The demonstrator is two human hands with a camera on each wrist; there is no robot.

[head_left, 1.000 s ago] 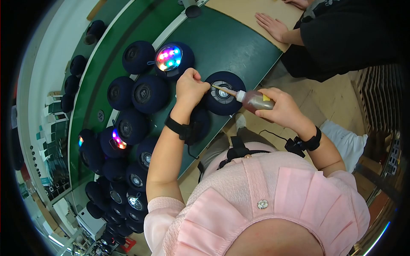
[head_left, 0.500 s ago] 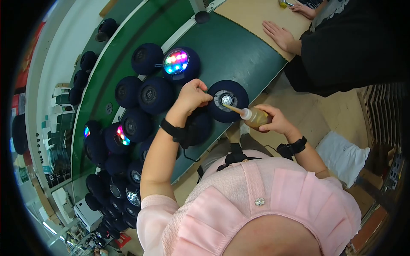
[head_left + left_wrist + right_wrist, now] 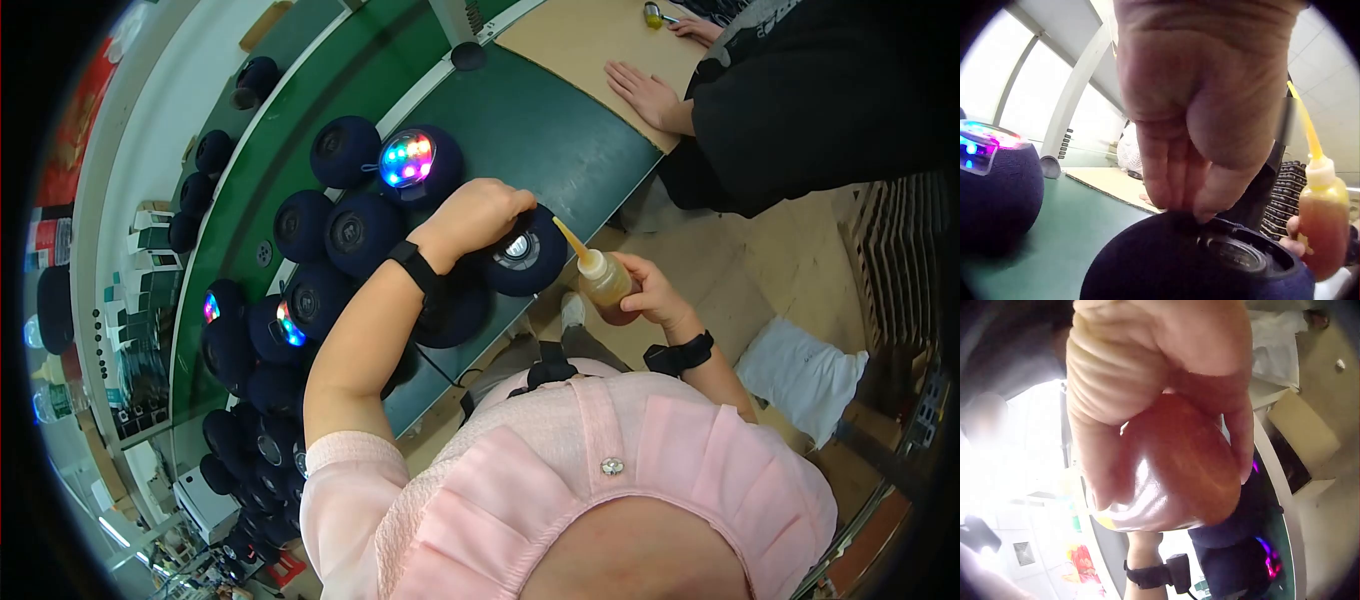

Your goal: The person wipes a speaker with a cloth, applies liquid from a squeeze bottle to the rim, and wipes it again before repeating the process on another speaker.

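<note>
My left hand (image 3: 482,215) reaches over a round, dark blue, fabric-covered speaker (image 3: 540,268) on the green bench. In the left wrist view, its fingers (image 3: 1155,164) point down, fairly straight, with fingertips and thumb right at the rim of the recess in the speaker's face. Inside the recess sits a round disc (image 3: 1235,255). My right hand (image 3: 650,290) grips a clear squeeze bottle (image 3: 606,280) of amber-brown liquid, beside the speaker. The yellow tapered nozzle (image 3: 571,240) points up, clear of the recess. In the right wrist view, fingers and thumb wrap the bottle (image 3: 1179,469).
Many similar speakers (image 3: 362,234) crowd the bench to the left; one (image 3: 408,160) shows coloured lights. A cardboard sheet (image 3: 570,50) covers the far bench end, where another person's hand (image 3: 645,97) rests. A white bag (image 3: 803,375) lies at the right.
The nozzle has come away from the speaker's recess and tipped upward as the bottle turned more upright. My left hand has moved from the speaker's left side over its top.
</note>
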